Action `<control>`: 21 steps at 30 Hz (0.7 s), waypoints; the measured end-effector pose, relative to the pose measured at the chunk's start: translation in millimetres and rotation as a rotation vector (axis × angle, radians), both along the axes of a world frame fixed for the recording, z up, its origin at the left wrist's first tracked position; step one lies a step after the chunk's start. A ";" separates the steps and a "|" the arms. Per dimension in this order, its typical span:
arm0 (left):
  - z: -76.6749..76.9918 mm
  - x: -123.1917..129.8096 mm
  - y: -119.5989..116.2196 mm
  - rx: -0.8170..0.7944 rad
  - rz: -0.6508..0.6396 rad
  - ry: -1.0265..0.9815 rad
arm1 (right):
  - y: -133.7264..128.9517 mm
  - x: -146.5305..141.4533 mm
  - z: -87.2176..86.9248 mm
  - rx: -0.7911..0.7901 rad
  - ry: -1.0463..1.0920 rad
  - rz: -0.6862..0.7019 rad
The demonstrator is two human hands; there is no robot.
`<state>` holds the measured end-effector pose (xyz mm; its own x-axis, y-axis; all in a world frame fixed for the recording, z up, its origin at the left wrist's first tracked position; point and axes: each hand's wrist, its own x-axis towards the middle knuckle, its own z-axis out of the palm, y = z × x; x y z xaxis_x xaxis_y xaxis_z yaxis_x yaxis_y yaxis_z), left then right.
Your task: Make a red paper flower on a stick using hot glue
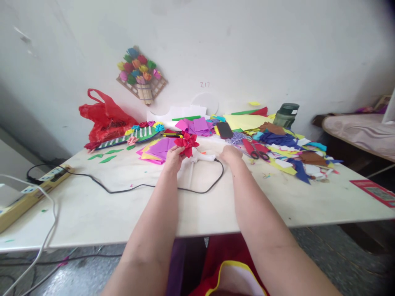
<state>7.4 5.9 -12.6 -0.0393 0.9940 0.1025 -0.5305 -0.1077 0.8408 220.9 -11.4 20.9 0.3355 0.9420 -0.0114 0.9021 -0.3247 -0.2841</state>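
Observation:
My left hand [175, 159] is closed on a red paper flower [187, 144], held a little above the table with its pointed petals spread. Just right of the flower lies a white hot glue gun [203, 157], its black cord curving toward me; a clear glue stick [191, 174] shows below it. Beyond the gun's right end, my right hand [231, 154] rests low over the tabletop with its fingers curled together. What those fingers hold, if anything, is hidden. Purple and yellow paper sheets [159, 150] are stacked to the left of my left hand.
Red-handled scissors [257, 150] lie by a heap of paper scraps [296, 152] on the right. A green bottle [285, 115] stands behind. Left are a red plastic bag [106, 115], a flower-decorated green panel [138, 135], cut green leaves [108, 159] and a power strip [46, 185].

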 end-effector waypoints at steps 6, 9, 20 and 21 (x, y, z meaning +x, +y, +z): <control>-0.3 -7.1 2.2 -0.034 0.019 0.012 | 1.3 4.9 -4.0 0.019 0.014 -0.002; -0.6 -10.4 2.3 -0.057 0.027 0.009 | 1.2 5.9 -5.9 0.033 -0.008 -0.002; 1.2 -19.7 0.9 -0.085 -0.030 -0.033 | 4.9 8.1 -11.3 0.046 -0.029 0.024; 0.8 -20.1 1.3 -0.078 -0.028 -0.029 | 5.4 7.6 -11.6 0.048 -0.027 0.028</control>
